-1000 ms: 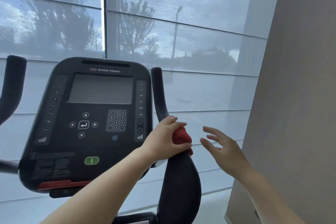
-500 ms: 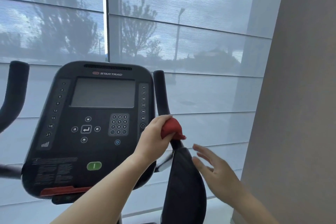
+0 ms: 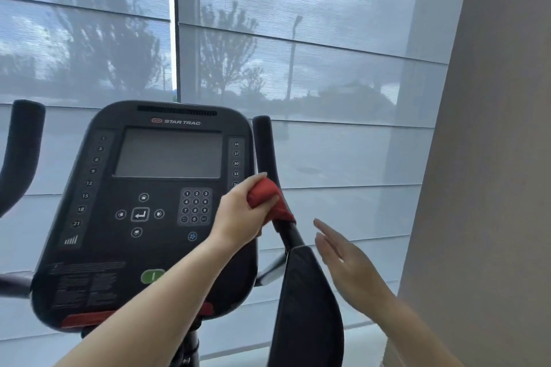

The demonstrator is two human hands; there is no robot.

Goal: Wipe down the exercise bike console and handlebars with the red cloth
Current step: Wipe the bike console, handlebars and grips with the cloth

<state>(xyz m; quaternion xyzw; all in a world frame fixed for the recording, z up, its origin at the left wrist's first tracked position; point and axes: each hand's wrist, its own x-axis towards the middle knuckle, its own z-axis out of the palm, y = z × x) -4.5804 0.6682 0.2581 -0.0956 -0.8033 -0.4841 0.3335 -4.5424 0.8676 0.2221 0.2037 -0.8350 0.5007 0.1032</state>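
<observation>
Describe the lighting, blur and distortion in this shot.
Head view: backlit through the blinds, so the console reads dark; its screen shows a grey sheen; the right hand is motion-blurred; the left hand gripping the cloth is sharper; the wall leans, wide-angle.
</observation>
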